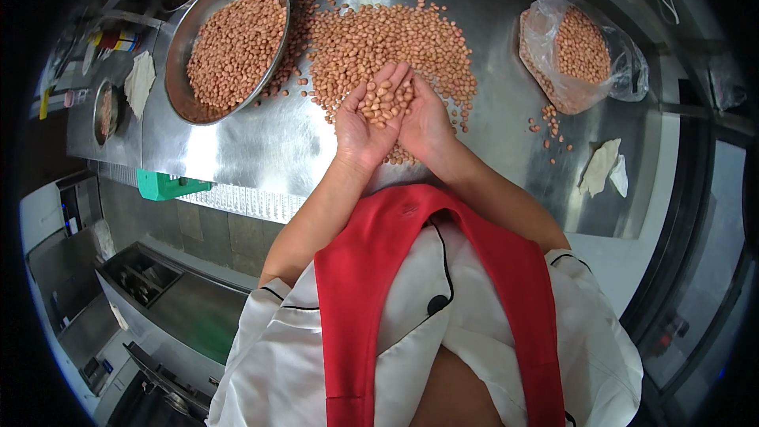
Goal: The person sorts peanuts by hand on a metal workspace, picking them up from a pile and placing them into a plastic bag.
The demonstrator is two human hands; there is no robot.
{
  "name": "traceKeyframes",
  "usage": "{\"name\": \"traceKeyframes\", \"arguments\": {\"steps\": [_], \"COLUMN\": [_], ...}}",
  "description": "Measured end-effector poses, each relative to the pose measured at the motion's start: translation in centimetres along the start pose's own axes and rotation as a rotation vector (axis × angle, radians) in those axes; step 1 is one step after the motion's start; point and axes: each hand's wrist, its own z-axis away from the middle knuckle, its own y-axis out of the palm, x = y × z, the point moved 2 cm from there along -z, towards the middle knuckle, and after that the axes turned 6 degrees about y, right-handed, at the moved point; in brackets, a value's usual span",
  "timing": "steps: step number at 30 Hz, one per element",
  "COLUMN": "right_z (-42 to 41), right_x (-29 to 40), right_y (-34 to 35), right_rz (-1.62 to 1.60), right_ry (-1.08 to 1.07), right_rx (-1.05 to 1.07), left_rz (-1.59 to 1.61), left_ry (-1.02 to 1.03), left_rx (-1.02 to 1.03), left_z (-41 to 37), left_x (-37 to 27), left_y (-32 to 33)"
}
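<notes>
Cupped side by side, my left hand point(364, 136) and my right hand point(431, 121) hold a handful of shelled peanuts point(386, 101) with reddish skins. Both palms face up, just in front of a broad heap of peanuts point(391, 32) spread on the stainless steel table point(498, 148). A few more peanuts point(398, 157) lie close to my body, below my wrists. To the left of the heap stands a large metal pan point(178, 86) with a loop handle, holding many peanuts. On the right, a clear plastic bag point(539, 29) of peanuts sits with its mouth open.
Loose peanuts point(551, 124) lie by the bag. Crumpled cloths rest at the right point(600, 167) and left point(140, 83). A small metal bowl point(115, 112) with some peanuts stands far left. Something green point(169, 185) projects at the table's front edge.
</notes>
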Motion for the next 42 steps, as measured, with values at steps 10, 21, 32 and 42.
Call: {"name": "traceKeyframes", "arguments": {"steps": [10,21,32,42], "right_z": [0.2,1.1,5.6,7.2], "right_x": [0.2,-0.5,14.5,30.4], "right_y": [-0.6,-2.1,-8.9,-5.5], "right_rz": [-0.063,-0.038,-0.509,-0.084], "right_ry": [0.055,0.033,-0.012,-0.586], "right_rx": [0.028,0.250,0.253,-0.222], "left_rz": [-0.090,-1.546,-1.380,-1.136], "left_ry": [0.012,0.797,0.526,0.356], "left_rx": [0.064,0.361,0.071,-0.107], "left_z": [0.2,1.1,2.2,2.4], "left_x": [0.2,4.3,-0.7,-1.2], "left_y": [0.0,0.1,-4.3,-7.2]}}
